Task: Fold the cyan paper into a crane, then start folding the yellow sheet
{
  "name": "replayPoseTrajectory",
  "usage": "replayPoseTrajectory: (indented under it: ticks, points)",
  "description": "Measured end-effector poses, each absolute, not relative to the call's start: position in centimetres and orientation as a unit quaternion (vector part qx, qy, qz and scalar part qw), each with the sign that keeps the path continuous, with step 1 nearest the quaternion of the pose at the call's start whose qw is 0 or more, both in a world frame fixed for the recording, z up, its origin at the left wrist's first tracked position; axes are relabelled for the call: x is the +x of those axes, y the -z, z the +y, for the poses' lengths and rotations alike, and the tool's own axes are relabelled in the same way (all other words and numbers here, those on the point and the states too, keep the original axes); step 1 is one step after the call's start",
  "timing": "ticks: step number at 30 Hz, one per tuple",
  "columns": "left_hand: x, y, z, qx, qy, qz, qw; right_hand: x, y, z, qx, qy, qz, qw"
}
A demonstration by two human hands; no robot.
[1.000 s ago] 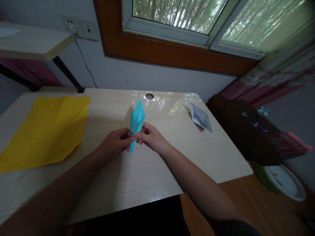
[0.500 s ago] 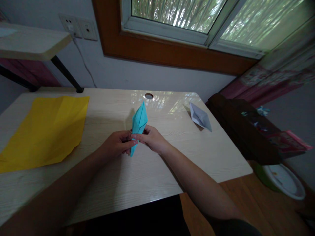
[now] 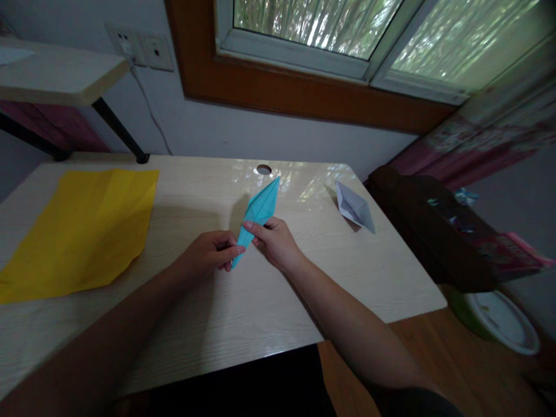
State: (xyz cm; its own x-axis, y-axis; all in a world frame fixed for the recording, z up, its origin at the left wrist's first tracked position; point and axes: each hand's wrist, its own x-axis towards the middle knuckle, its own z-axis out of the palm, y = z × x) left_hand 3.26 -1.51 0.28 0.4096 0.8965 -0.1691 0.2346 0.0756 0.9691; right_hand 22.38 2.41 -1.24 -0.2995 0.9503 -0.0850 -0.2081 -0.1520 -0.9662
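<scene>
A folded turquoise origami paper (image 3: pixel 263 202), long and pointed at both ends, is held above the desk, its upper tip leaning to the right. My left hand (image 3: pixel 214 252) pinches its narrow lower end between thumb and fingers. Higher up, my right hand (image 3: pixel 276 238) grips the middle of the paper, thumb on the front face and fingers behind. The fingers partly cover the lower folds.
A yellow sheet (image 3: pixel 93 231) lies on the left of the pale wooden desk (image 3: pixel 260 324). Toward the right edge stands a folded white paper boat (image 3: pixel 355 207). A shelf (image 3: pixel 65 72) on black legs rises at the back left; a round cable hole (image 3: pixel 263 169) is near the wall.
The turquoise paper's upper tip has tilted to the right. My right hand has shifted slightly up and right along it, apart from my left hand, which stays at the lower end.
</scene>
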Motion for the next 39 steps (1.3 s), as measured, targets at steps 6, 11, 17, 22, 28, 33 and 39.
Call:
replayPoseTrajectory:
  ticks: [6,11,17,22,28,33,39]
  points:
    - [3.29,-0.58,-1.66,0.611,-0.286,0.459,0.577,22.28,0.55,2.23,-0.403,-0.625,-0.466,0.479]
    - [3.26,-0.56,-1.67,0.62,-0.286,0.454,0.572,22.5,0.54,2.25,-0.396,-0.599,-0.463,0.519]
    - [3.12,-0.3,-1.61,0.631,-0.288,0.434,0.575,22.82,0.98,2.66,-0.406,-0.578,-0.445,0.55]
    - [3.07,-0.3,-1.62,0.634,-0.304,0.421,0.573,22.7,0.97,2.7,-0.399,-0.578,-0.427,0.57]
    - [3.02,-0.31,-1.68,0.636,-0.307,0.417,0.572,22.73,0.96,2.69,-0.405,-0.569,-0.437,0.567]
    - [3.04,-0.11,-1.72,0.642,-0.315,0.415,0.562,22.75,0.84,2.64,-0.406,-0.582,-0.449,0.542]
    - [3.24,-0.05,-1.64,0.64,-0.334,0.425,0.546,22.47,0.2,2.05,-0.402,-0.599,-0.493,0.486]
